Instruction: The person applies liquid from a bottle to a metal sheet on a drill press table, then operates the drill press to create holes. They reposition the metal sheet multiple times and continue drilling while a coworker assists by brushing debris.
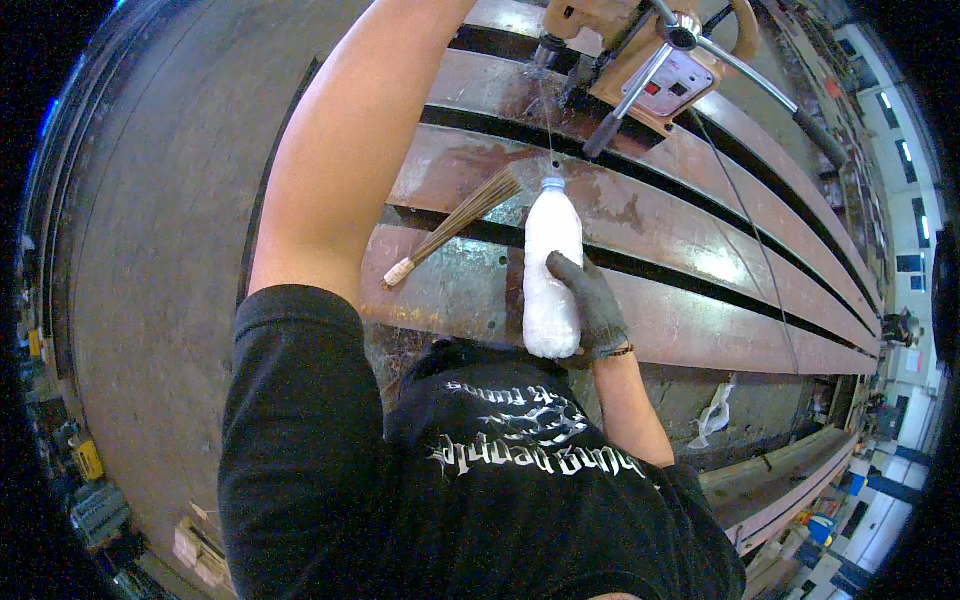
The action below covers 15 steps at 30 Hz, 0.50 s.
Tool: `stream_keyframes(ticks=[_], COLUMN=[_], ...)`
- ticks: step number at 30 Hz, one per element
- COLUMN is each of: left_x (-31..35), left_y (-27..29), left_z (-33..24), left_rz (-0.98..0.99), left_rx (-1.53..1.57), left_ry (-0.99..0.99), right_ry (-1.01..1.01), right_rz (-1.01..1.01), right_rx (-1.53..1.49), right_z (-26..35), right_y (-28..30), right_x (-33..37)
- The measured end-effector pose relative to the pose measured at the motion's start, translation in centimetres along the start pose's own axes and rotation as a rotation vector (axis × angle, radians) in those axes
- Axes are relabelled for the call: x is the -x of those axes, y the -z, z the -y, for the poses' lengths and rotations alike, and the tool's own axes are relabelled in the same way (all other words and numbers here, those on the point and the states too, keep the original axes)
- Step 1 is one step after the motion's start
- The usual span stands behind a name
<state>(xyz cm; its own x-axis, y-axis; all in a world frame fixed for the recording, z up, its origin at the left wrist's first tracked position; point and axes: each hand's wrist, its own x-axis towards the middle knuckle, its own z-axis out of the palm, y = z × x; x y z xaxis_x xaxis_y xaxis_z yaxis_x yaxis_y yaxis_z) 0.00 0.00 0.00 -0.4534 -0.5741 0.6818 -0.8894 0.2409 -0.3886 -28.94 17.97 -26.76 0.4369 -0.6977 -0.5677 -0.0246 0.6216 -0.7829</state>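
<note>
A dark grey glove covers my right hand (590, 305), which is wrapped round a clear plastic bottle (551, 270) of milky white liquid. The bottle's blue cap (552, 184) points away from me, and a thin line of liquid seems to run from it toward the drilling machine's chuck (546, 52). My left arm (350, 150) reaches up past the top edge of the picture, so its hand is out of sight. Left of the bottle, a brush of thin sticks (455, 228) lies on the slotted metal table (660, 260).
The tan drilling machine (640, 75) stands on the far part of the table, with its lever handles (640, 100) sticking out. A cable (745, 210) crosses the table at the right. Dark slots run along the table. A whitish scrap (713, 415) lies beyond its near edge.
</note>
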Motion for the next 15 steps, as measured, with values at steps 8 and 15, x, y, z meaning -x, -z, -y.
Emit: stream_keyframes(ticks=[8,15], left_x=[0.1,-0.2], left_y=[-0.5,-0.1], left_z=[0.3,0.0], left_rz=[-0.066,-0.077], left_rx=[0.008,-0.001], left_ry=[-0.041,-0.042], right_ry=[0.069,0.072], right_rz=[-0.006,-0.011], right_rx=[0.014,0.040], right_z=[0.2,-0.1], right_y=[-0.6,-0.4], right_x=[0.3,0.0])
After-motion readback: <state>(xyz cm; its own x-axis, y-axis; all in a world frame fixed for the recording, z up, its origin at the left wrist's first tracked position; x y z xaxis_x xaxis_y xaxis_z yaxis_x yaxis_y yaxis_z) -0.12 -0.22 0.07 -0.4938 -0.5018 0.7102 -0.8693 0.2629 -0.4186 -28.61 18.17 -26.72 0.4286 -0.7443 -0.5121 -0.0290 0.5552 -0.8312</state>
